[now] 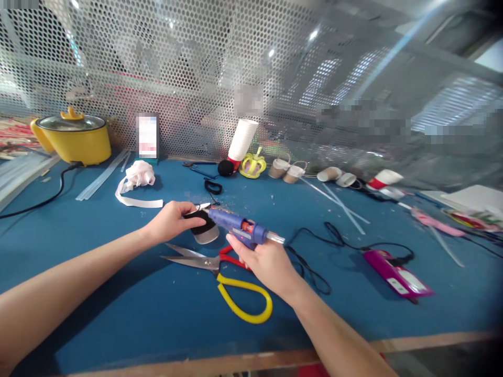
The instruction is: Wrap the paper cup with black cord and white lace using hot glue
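Note:
My left hand (173, 222) is closed on a small cup (207, 235), pale at one end and wrapped in black cord around the rest. In my right hand (267, 256) is a blue hot glue gun (236, 225), its nozzle at the black part of the cup; a clear glue stick sticks out of its back. I cannot tell whether the nozzle touches the cup. Just below both hands, large scissors (212, 263) lie spread on the blue table, with one red and one yellow handle. Loose black cord (213, 187) lies behind the cup.
A yellow electric pot (76, 139), phone (148, 136) and crumpled white ribbon (140, 174) stand or lie at left. Behind are stacked paper cups (242, 139), a yellow crown-like piece (252, 163) and small cup baskets (294, 172). A purple power strip (396, 275) lies at right with black cables.

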Available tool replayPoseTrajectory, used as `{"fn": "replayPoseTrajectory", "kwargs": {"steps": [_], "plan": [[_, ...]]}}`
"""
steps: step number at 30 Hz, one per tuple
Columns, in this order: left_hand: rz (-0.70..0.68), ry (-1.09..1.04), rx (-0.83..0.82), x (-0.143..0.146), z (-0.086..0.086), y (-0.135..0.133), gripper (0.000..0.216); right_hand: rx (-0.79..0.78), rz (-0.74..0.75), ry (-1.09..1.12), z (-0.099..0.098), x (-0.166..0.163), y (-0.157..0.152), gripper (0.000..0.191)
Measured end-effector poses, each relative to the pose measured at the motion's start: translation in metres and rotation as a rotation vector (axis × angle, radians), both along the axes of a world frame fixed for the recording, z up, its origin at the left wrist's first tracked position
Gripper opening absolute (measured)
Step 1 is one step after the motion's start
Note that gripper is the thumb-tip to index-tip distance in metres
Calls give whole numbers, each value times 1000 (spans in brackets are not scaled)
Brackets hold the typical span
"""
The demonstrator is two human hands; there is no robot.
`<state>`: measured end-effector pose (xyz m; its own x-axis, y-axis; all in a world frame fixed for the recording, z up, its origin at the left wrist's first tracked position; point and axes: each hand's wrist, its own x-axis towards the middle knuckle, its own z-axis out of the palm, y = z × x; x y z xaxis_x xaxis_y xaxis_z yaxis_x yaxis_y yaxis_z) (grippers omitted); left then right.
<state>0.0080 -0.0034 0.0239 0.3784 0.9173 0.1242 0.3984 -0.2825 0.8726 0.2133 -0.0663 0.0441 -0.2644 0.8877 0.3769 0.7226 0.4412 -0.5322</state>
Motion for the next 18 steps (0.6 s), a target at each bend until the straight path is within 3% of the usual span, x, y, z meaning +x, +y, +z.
{"fn": "replayPoseTrajectory", "kwargs": {"steps": [18], "plan": [[21, 15, 63, 2, 0, -3, 29, 18, -11, -30, -1, 0, -1, 16]]}}
